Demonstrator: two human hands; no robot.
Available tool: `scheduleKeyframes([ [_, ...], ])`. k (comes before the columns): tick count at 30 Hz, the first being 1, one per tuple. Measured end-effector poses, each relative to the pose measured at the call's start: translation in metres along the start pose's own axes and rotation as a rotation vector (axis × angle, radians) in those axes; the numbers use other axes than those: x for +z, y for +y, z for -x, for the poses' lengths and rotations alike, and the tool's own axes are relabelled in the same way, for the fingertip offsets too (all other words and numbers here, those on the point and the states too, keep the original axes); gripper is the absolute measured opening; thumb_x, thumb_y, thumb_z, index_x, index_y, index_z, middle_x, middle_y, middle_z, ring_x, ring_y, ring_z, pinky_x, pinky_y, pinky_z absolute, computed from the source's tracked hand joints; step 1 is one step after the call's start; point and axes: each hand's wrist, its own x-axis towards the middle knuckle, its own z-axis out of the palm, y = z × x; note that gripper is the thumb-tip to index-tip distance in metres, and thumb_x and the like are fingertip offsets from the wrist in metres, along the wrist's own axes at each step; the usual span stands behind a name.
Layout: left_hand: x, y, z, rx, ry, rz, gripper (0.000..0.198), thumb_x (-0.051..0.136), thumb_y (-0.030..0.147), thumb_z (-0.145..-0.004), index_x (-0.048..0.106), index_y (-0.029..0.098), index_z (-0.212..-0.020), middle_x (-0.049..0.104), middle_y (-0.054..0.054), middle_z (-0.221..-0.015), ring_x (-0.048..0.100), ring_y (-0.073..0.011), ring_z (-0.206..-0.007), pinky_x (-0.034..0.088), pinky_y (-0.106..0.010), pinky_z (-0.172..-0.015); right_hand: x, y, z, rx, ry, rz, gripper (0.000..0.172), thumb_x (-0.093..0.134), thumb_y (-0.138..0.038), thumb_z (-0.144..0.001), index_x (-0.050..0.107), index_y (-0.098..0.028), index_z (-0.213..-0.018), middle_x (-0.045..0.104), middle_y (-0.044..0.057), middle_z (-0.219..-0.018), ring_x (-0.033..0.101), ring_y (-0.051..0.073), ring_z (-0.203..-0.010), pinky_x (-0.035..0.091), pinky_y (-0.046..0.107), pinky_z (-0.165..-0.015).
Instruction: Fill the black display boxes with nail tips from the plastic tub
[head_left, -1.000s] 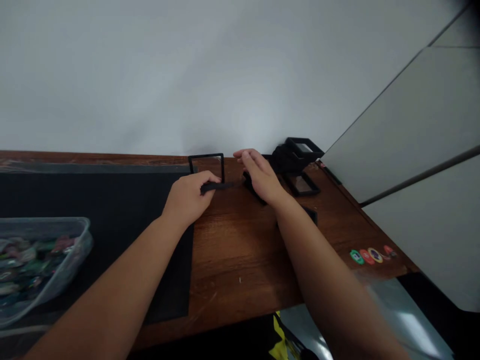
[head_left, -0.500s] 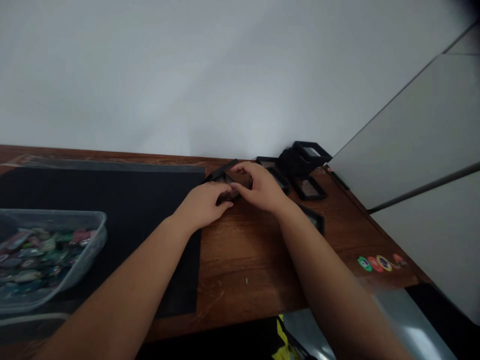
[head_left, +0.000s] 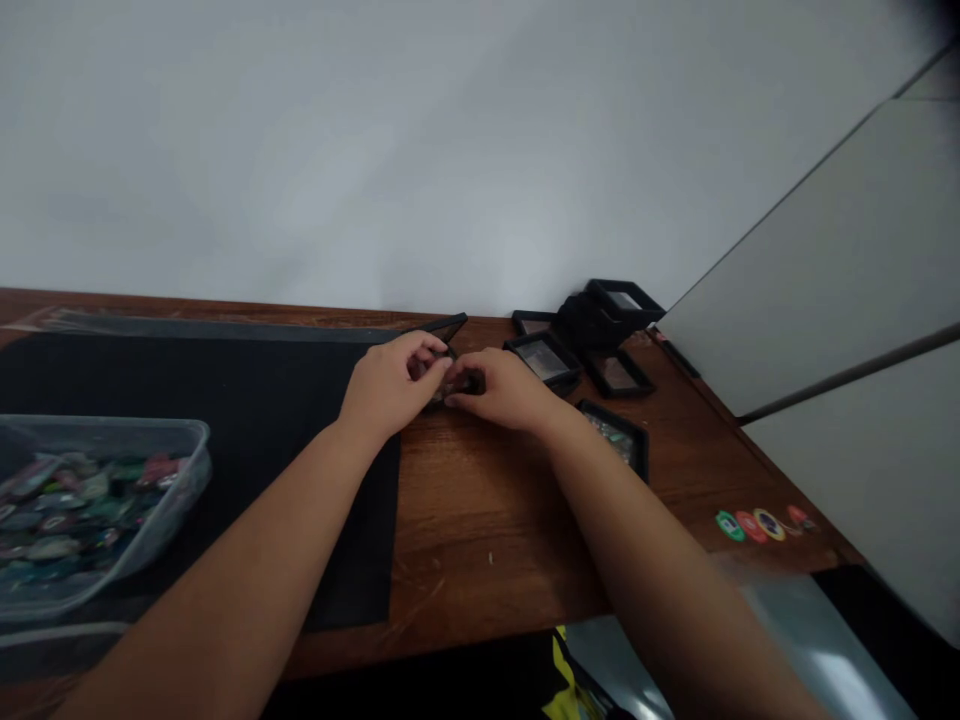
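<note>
At the far right corner of the flat black rectangular mat, a thin black rectangular frame is leaning tilted, partly hidden. Just in front, left hand and right hand are resting close together, fingers curled; whether either grip is closed, cannot tell. Good handling is probably depending on one hand bracing the frame's edge, the other pressing lightly. Matching black frames are lying right of the mat.

Bare forearms, bare hands
</note>
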Motion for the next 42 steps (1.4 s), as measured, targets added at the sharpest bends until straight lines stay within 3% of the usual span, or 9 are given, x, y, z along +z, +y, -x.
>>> scheduleKeyframes([
  [5,-0.005,-0.003,-0.002,-0.072,0.143,-0.088,0.021,0.066,0.036,-0.088,0.071,0.025,-0.105,0.064,0.002,-0.071,0.059,-0.0183,-0.068,0.043,-0.033,-0.068,0.008,-0.008,-0.001,0.074,-0.141,-0.329,0.011,0.082,-0.014,-0.078,0.077,-0.016,-0.087,0.079,0.004,-0.085,0.071,0.016,-0.079,0.053,0.029,-0.076],
  [14,-0.005,-0.011,-0.004,0.017,0.081,-0.277,0.052,0.074,0.023,-0.079,0.061,0.024,-0.129,0.065,-0.004,-0.094,0.057,-0.0272,-0.093,0.049,-0.042,-0.089,0.001,-0.009,0.004,0.076,-0.230,-0.423,0.016,0.081,-0.010,-0.074,0.075,-0.017,-0.087,0.077,0.002,-0.086,0.071,0.015,-0.081,0.053,0.027,-0.075],
  [24,-0.002,-0.017,-0.004,-0.026,-0.006,-0.208,0.066,0.076,0.029,-0.081,0.055,0.023,-0.143,0.066,-0.008,-0.106,0.058,-0.0309,-0.102,0.049,-0.048,-0.095,-0.001,-0.013,0.002,0.085,-0.322,-0.523,0.023,0.085,-0.025,-0.071,0.076,-0.017,-0.091,0.077,0.003,-0.088,0.070,0.016,-0.080,0.052,0.028,-0.072],
  [30,-0.007,0.002,0.004,-0.033,-0.026,-0.216,0.064,0.071,0.027,-0.085,0.052,0.022,-0.146,0.071,-0.010,-0.115,0.060,-0.0315,-0.112,0.051,-0.048,-0.099,0.002,-0.015,0.001,0.126,-0.297,-0.504,0.025,0.083,-0.029,-0.071,0.074,-0.018,-0.091,0.077,0.004,-0.087,0.069,0.018,-0.078,0.052,0.031,-0.071],
  [33,-0.021,0.027,0.014,-0.011,-0.006,-0.231,0.054,0.068,0.028,-0.089,0.058,0.020,-0.140,0.072,-0.010,-0.118,0.060,-0.0324,-0.117,0.049,-0.049,-0.103,0.000,-0.019,0.003,0.112,-0.320,-0.486,0.022,0.081,-0.031,-0.074,0.074,-0.019,-0.090,0.076,0.003,-0.083,0.068,0.018,-0.075,0.051,0.031,-0.068],
  [37,-0.060,0.056,0.037,0.002,0.062,-0.254,0.035,0.064,0.036,-0.093,0.067,0.024,-0.126,0.074,-0.006,-0.113,0.064,-0.0277,-0.111,0.050,-0.044,-0.100,-0.002,-0.022,0.004,0.102,-0.297,-0.391,0.023,0.079,-0.033,-0.076,0.074,-0.019,-0.094,0.076,0.004,-0.086,0.067,0.019,-0.076,0.050,0.032,-0.069],
  [40,-0.101,0.057,0.058,-0.110,0.148,-0.303,0.034,0.064,0.042,-0.092,0.069,0.025,-0.121,0.075,-0.006,-0.106,0.068,-0.0294,-0.101,0.053,-0.045,-0.089,-0.001,-0.022,0.004,0.111,-0.276,-0.352,0.025,0.080,-0.035,-0.076,0.074,-0.019,-0.094,0.075,0.004,-0.085,0.067,0.019,-0.076,0.050,0.032,-0.069],
  [42,-0.130,0.046,0.073,-0.227,0.218,-0.356,0.031,0.061,0.043,-0.092,0.069,0.024,-0.116,0.075,-0.008,-0.102,0.069,-0.0307,-0.091,0.052,-0.046,-0.080,-0.001,-0.023,0.003,0.110,-0.274,-0.319,0.024,0.079,-0.035,-0.077,0.074,-0.020,-0.094,0.075,0.004,-0.084,0.066,0.019,-0.076,0.049,0.032,-0.069],
])
